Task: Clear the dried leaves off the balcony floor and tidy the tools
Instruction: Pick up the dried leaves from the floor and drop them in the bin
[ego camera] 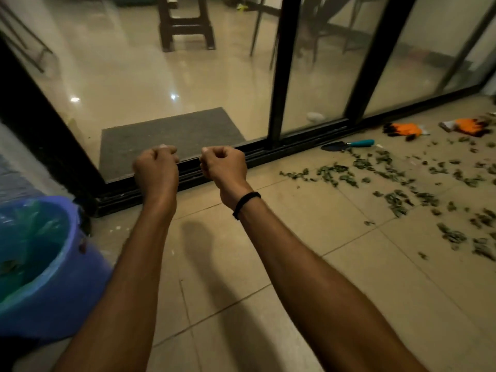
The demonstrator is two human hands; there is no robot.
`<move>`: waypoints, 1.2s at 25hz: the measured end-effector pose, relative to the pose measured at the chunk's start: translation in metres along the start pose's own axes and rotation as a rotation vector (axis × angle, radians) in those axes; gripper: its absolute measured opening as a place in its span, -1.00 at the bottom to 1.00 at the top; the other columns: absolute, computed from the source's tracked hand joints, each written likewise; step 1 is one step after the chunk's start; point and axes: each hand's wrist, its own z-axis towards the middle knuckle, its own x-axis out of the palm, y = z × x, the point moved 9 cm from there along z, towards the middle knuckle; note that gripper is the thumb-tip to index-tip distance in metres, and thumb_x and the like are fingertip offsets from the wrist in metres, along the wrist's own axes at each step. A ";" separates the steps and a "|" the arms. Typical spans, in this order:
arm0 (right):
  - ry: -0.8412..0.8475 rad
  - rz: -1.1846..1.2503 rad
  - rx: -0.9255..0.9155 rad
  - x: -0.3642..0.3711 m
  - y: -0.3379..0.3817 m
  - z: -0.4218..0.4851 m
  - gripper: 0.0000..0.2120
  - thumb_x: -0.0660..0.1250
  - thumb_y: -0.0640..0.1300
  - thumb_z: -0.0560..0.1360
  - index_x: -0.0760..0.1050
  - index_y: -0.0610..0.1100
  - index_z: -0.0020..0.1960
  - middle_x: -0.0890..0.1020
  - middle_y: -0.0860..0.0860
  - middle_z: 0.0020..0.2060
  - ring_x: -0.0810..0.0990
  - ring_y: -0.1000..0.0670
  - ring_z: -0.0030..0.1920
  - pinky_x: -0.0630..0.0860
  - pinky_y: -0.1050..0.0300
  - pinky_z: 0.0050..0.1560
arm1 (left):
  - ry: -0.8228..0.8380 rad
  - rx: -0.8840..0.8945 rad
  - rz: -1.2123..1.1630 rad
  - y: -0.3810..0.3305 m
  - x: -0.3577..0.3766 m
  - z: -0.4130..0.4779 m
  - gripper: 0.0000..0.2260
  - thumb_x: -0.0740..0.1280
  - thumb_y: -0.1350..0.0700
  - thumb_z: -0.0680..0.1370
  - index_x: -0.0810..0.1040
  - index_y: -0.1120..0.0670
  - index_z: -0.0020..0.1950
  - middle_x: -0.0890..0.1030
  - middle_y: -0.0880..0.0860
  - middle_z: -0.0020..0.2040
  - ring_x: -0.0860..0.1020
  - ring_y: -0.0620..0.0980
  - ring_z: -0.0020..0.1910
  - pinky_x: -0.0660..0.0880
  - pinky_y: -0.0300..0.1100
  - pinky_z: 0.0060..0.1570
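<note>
Lined bin (pixel 80 291) at left; left hand (pixel 157 167) and right hand (pixel 224 165), both curled into empty fists; trowel (pixel 349 145), dried leaves (pixel 397 189) and gloves (pixel 405 129) on the balcony floor (pixel 295 251) at right. Risk: leaves lie well apart from the bin, so handfuls may scatter in transit.

The blue bin (pixel 67 291) at seven o'clock is smooth plastic with a thin shiny bag (pixel 32 229) inside; the grey mat (pixel 166 140) at twelve o'clock looks rough; the room floor (pixel 120 76) behind it is glossy; the balcony tiles (pixel 308 251) are dull; at two o'clock lie crinkly dry leaves (pixel 397 200) and orange cloth gloves (pixel 405 129).
</note>
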 end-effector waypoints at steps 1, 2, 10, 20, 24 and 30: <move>-0.055 -0.079 -0.041 -0.025 0.010 0.017 -0.85 0.37 -0.07 0.55 0.62 -0.14 -0.09 0.69 -0.04 -0.19 0.66 -0.03 -0.12 0.65 -0.09 -0.01 | 0.053 0.024 0.036 -0.007 0.031 -0.004 -0.81 0.22 0.07 0.65 0.60 -0.02 -0.07 0.62 -0.04 -0.18 0.53 -0.14 -0.26 0.47 -0.19 -0.22; -0.097 -0.161 -0.086 -0.048 0.023 0.033 -0.85 0.37 -0.06 0.54 0.62 -0.13 -0.11 0.68 -0.02 -0.20 0.66 -0.02 -0.12 0.65 -0.05 -0.02 | 0.095 0.049 0.076 -0.014 0.060 -0.007 -0.80 0.21 0.06 0.66 0.59 -0.03 -0.08 0.61 -0.04 -0.20 0.52 -0.13 -0.27 0.47 -0.18 -0.23; -0.236 -0.751 -0.234 -0.220 0.026 0.162 -0.83 0.36 -0.04 0.57 0.62 -0.13 -0.01 0.67 -0.02 -0.11 0.60 0.02 -0.07 0.54 0.11 -0.03 | 0.357 0.167 0.359 0.015 0.276 -0.024 -0.81 0.21 0.11 0.66 0.58 0.15 -0.02 0.58 0.08 -0.13 0.56 0.05 -0.12 0.49 -0.10 -0.15; -0.578 -0.747 -0.025 -0.359 -0.200 0.138 -0.39 0.40 0.07 0.52 0.24 -0.07 0.46 0.33 -0.03 0.23 0.35 0.07 0.16 0.39 0.25 0.09 | 0.448 0.105 0.646 0.216 0.377 -0.061 -0.42 0.25 -0.08 0.63 0.14 0.13 0.56 0.23 0.20 0.39 0.34 0.20 0.30 0.38 0.05 0.28; -0.628 -0.697 0.024 -0.380 -0.202 0.171 -0.28 0.44 0.08 0.49 0.15 -0.02 0.51 0.33 -0.07 0.24 0.34 0.05 0.13 0.44 0.19 0.06 | 0.473 0.320 0.734 0.212 0.411 -0.046 -0.36 0.20 -0.22 0.62 0.12 0.07 0.58 0.27 0.16 0.38 0.34 0.13 0.28 0.42 0.03 0.26; -0.715 -0.909 0.016 -0.380 -0.204 0.183 -0.77 0.17 0.00 0.66 0.43 -0.13 0.19 0.41 -0.08 0.09 0.43 -0.03 0.02 0.47 0.13 -0.05 | 0.427 0.526 0.686 0.204 0.430 -0.048 -0.84 0.12 0.06 0.70 0.46 0.09 0.10 0.41 0.07 0.03 0.37 0.01 0.01 0.48 0.00 -0.08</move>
